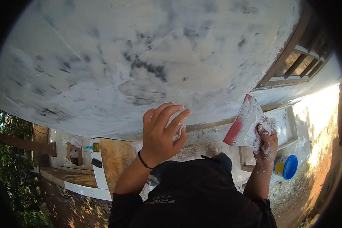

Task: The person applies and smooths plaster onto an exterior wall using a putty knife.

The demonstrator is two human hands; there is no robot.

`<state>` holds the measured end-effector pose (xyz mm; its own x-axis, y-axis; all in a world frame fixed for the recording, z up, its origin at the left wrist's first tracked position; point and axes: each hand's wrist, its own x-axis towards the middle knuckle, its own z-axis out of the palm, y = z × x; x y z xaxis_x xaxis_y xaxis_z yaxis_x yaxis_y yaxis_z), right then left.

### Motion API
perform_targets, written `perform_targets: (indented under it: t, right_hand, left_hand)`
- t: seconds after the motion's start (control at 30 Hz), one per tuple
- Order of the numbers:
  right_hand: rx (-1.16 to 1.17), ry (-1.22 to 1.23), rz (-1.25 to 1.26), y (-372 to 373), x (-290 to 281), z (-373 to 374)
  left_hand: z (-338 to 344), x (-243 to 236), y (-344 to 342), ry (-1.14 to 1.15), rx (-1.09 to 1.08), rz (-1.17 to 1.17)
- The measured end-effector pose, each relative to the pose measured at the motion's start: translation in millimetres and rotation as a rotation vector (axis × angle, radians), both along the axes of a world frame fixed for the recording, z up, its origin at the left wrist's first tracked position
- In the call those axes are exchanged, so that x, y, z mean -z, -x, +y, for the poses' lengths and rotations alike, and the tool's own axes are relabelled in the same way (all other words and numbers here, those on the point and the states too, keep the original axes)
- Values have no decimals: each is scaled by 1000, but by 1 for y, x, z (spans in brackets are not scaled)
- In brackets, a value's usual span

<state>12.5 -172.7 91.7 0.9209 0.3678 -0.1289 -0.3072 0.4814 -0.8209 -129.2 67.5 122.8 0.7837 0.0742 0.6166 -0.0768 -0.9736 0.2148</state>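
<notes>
In my right hand (267, 142) is a broad red putty spreader (237, 127), thickly smeared with white putty over much of its face. White paste also coats the fingers and thumb of that hand. My left hand (161, 133) is raised before the wall, its fingers loosely curved and apart. White smears show on its fingertips and on the inner side near the thumb. A large wall (102, 57) fills the upper view, patchy with white putty and dark grey marks. Neither hand appears to touch it.
At right, a framed window (298, 62) is set in the wall. Below it, a blue bucket (290, 167) with a yellow label stands on the floor by a pale tray-like frame (290, 123). A tiled ledge at left holds a brush (95, 147) and a dark object (97, 163).
</notes>
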Motion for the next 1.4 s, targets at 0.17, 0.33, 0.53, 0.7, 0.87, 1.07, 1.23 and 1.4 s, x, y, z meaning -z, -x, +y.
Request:
perform_targets:
  t: [0.17, 0.33, 0.53, 0.7, 0.87, 1.07, 1.23, 1.4]
  right_hand:
    - [82, 319, 142, -108, 62, -174]
    - [394, 666, 260, -147, 110, -281]
    - [316, 1156, 182, -166, 185, -345]
    - [-16, 1412, -7, -214, 223, -333]
    - [-153, 1411, -212, -236, 289, -312]
    - [-265, 1521, -365, -255, 316, -289]
    - [-446, 1616, -466, -246, 317, -262]
    - [-552, 1655, -405, -242, 309, -260]
  left_hand:
    - [-164, 51, -159, 326, 356, 316]
    - [-268, 116, -261, 409, 586, 578]
    - [-338, 183, -291, 393, 589, 840]
    - [-343, 193, -283, 370, 520, 974]
    - [-330, 196, -276, 331, 458, 1022]
    - [-325, 206, -253, 361, 404, 1009]
    - [-321, 212, -238, 381, 333, 1015]
    - [-320, 207, -238, 391, 292, 1004]
